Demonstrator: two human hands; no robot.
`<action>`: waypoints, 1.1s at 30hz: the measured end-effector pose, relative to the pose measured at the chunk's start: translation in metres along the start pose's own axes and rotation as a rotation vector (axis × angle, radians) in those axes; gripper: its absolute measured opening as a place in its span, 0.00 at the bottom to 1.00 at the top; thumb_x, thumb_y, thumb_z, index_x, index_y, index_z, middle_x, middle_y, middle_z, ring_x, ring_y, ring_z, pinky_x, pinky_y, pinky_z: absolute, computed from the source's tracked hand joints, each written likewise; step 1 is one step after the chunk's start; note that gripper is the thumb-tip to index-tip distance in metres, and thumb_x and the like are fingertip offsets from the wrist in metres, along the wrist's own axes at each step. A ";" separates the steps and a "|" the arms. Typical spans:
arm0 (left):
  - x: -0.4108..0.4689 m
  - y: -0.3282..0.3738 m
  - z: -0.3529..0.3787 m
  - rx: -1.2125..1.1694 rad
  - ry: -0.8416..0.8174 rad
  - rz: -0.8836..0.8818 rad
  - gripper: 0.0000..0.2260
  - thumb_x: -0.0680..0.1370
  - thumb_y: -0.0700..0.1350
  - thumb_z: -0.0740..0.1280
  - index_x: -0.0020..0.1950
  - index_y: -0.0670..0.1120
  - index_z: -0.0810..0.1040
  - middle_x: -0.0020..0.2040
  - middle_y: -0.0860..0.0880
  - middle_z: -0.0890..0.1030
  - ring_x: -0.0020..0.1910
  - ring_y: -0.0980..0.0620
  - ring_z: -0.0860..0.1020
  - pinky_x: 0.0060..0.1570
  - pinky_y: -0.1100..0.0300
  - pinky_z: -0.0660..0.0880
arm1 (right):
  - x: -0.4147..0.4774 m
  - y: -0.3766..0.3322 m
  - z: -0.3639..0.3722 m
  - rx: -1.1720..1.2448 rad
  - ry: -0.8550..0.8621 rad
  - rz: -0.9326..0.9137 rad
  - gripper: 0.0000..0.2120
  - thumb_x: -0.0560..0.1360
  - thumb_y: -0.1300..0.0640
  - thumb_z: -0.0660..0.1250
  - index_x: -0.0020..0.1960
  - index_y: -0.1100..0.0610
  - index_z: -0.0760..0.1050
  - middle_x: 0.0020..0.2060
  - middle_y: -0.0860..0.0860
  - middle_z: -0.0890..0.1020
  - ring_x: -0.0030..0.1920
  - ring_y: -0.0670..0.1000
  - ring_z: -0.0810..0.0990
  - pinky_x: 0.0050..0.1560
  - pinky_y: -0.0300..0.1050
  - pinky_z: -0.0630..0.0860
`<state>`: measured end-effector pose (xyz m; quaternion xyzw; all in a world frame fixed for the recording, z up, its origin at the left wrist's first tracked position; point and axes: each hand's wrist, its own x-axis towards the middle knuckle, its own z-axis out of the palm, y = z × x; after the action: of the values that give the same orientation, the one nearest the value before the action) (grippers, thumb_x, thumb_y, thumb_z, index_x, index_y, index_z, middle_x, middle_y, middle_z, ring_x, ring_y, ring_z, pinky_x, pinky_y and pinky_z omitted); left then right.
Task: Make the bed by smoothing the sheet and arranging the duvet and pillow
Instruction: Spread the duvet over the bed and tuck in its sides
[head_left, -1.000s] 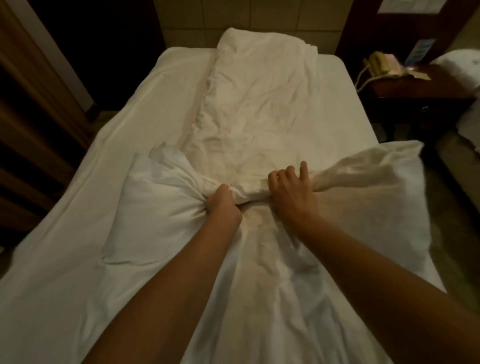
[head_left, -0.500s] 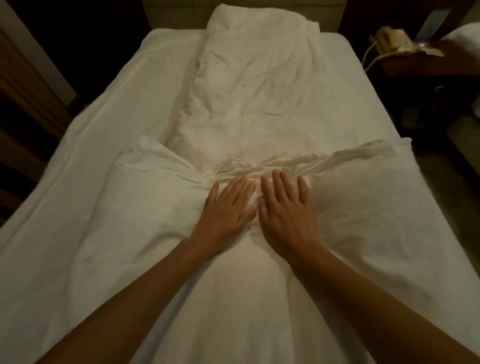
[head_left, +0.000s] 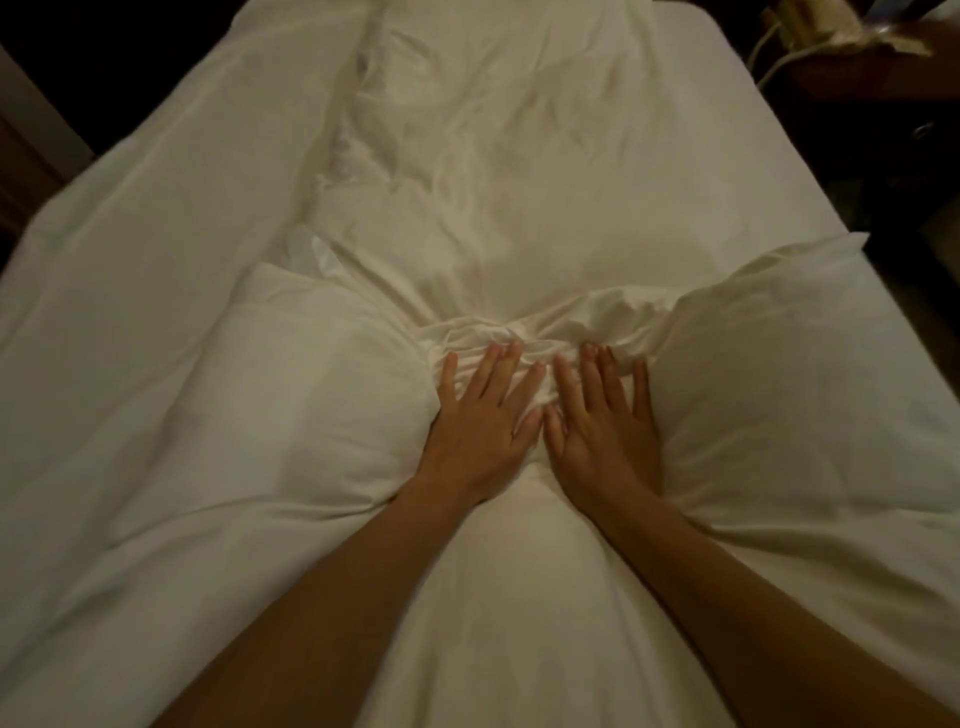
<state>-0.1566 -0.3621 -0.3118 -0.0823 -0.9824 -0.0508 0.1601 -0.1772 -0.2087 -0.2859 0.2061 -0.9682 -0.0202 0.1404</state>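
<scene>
A white pillow (head_left: 291, 415) lies across the near part of the bed, puffed up at both ends and pinched in at its middle. My left hand (head_left: 483, 421) and my right hand (head_left: 602, 421) press flat on that middle, side by side, fingers straight and pointing away from me. Bunched cloth gathers just beyond my fingertips. A crumpled white duvet (head_left: 509, 156) runs lengthwise down the centre of the bed beyond the pillow. The white sheet (head_left: 171, 197) covers the mattress on both sides of it.
A dark wooden nightstand (head_left: 883, 78) stands at the far right with a phone (head_left: 815, 21) and its cord on it. Dark floor shows along the bed's right edge. Dark wall and a wooden panel lie to the left.
My hands let go of the gathered cloth they gripped a second ago and now lie flat on the pillow's middle. The view has moved closer and tilted down.
</scene>
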 end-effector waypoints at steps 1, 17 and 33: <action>0.000 -0.001 0.005 0.004 -0.001 0.005 0.23 0.81 0.55 0.52 0.76 0.51 0.65 0.77 0.46 0.64 0.77 0.48 0.59 0.71 0.36 0.51 | 0.001 -0.001 0.008 0.001 -0.001 0.007 0.26 0.79 0.50 0.52 0.74 0.59 0.65 0.72 0.62 0.66 0.74 0.59 0.62 0.74 0.64 0.47; 0.012 -0.004 0.026 0.049 -0.015 -0.002 0.22 0.81 0.53 0.54 0.75 0.52 0.67 0.76 0.44 0.65 0.76 0.46 0.61 0.71 0.34 0.52 | 0.008 -0.009 0.046 0.044 -0.012 0.090 0.26 0.79 0.50 0.50 0.75 0.58 0.64 0.73 0.61 0.65 0.74 0.59 0.62 0.73 0.56 0.36; -0.023 -0.080 -0.088 0.309 -0.088 -0.070 0.23 0.82 0.55 0.49 0.75 0.52 0.66 0.76 0.42 0.63 0.76 0.42 0.59 0.68 0.28 0.48 | 0.016 0.062 -0.044 -0.090 0.009 0.051 0.27 0.80 0.49 0.47 0.75 0.57 0.63 0.75 0.60 0.63 0.76 0.60 0.55 0.73 0.65 0.41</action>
<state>-0.1223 -0.4548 -0.2418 -0.0244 -0.9868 0.0991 0.1258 -0.2033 -0.1574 -0.2331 0.1751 -0.9706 -0.0591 0.1541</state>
